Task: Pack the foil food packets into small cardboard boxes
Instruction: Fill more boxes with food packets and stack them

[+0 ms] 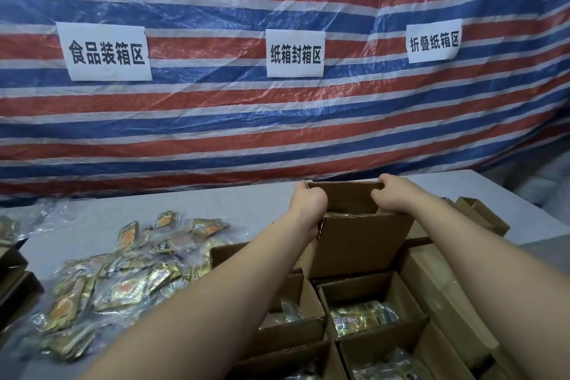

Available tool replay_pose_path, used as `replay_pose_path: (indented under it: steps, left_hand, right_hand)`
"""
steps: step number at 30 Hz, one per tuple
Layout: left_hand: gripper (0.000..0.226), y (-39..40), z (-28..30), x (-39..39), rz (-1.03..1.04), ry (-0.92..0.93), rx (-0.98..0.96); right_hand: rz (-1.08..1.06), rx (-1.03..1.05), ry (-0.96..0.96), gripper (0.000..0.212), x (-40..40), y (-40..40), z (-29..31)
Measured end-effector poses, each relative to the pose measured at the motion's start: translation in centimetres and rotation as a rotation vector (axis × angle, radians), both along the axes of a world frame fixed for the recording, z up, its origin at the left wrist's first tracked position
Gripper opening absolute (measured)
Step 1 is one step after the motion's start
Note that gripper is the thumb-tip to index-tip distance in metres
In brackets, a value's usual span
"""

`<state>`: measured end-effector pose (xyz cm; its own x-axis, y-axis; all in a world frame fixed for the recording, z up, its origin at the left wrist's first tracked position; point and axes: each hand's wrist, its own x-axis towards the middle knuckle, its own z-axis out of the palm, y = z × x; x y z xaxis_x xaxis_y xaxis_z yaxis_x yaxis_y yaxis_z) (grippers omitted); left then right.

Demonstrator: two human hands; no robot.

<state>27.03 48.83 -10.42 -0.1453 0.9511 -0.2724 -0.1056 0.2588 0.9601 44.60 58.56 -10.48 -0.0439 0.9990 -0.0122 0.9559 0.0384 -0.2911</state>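
Note:
A small open cardboard box (357, 244) stands at the far end of a row of boxes, with something gold just visible inside it. My left hand (308, 199) grips its far left corner and my right hand (393, 193) grips the right end of its far flap. A heap of gold foil packets (123, 278) in clear wrappers lies on the grey table to the left. In front of the held box, open boxes (370, 315) hold foil packets.
A large carton's rim (222, 251) surrounds the packed boxes. More cardboard boxes (481, 216) lie at the right, and dark box edges (12, 287) at the left. A striped tarp with three paper signs (106, 51) hangs behind the table.

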Motion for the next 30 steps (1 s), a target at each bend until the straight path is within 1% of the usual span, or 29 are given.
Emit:
replay_pose_path:
  steps: [4, 7, 9, 12, 14, 17, 19, 22, 25, 27, 30]
  left_hand:
    - [0.035, -0.7, 0.7, -0.7, -0.042, 0.049, -0.006]
    - [0.057, -1.0, 0.9, -1.6, -0.069, 0.081, 0.004]
    - [0.062, -1.7, 1.4, -2.2, -0.056, 0.138, 0.041]
    - [0.055, -3.2, 2.4, -4.1, -0.029, 0.192, 0.139]
    - [0.048, -4.5, 3.1, -6.2, -0.004, 0.251, 0.215]
    - [0.046, -6.3, 4.0, -10.3, 0.073, 0.325, 0.240]
    - [0.041, -7.6, 4.3, -13.3, 0.135, 0.351, 0.240]
    - [0.034, -10.0, 3.8, -18.3, 0.201, 0.397, 0.241]
    - [0.022, -12.9, 1.8, -23.9, 0.293, 0.432, 0.186]
    - [0.015, -15.1, -0.2, -27.1, 0.341, 0.418, 0.118]
    - [0.015, -18.3, -3.5, -30.5, 0.382, 0.426, 0.063]
  right_hand:
    - [-0.003, 0.042, -0.030, 0.039, -0.5, -0.7, 0.3]
    - [0.018, 0.087, -0.060, 0.036, -1.2, -1.4, 1.1]
    - [0.045, 0.135, -0.046, 0.033, -1.9, -1.8, 1.9]
    - [0.109, 0.245, -0.014, 0.026, -4.1, -2.9, 3.5]
    - [0.151, 0.329, 0.001, 0.027, -6.2, -3.9, 4.7]
    - [0.248, 0.355, 0.091, 0.035, -10.5, -5.7, 6.2]
    - [0.333, 0.359, 0.164, 0.034, -14.1, -7.1, 7.1]
    - [0.439, 0.328, 0.291, 0.021, -19.9, -9.6, 7.5]
    - [0.544, 0.279, 0.326, 0.011, -25.5, -12.7, 6.7]
    - [0.605, 0.242, 0.336, 0.014, -28.6, -14.8, 5.4]
    - [0.665, 0.150, 0.362, 0.017, -32.6, -17.7, 2.5]
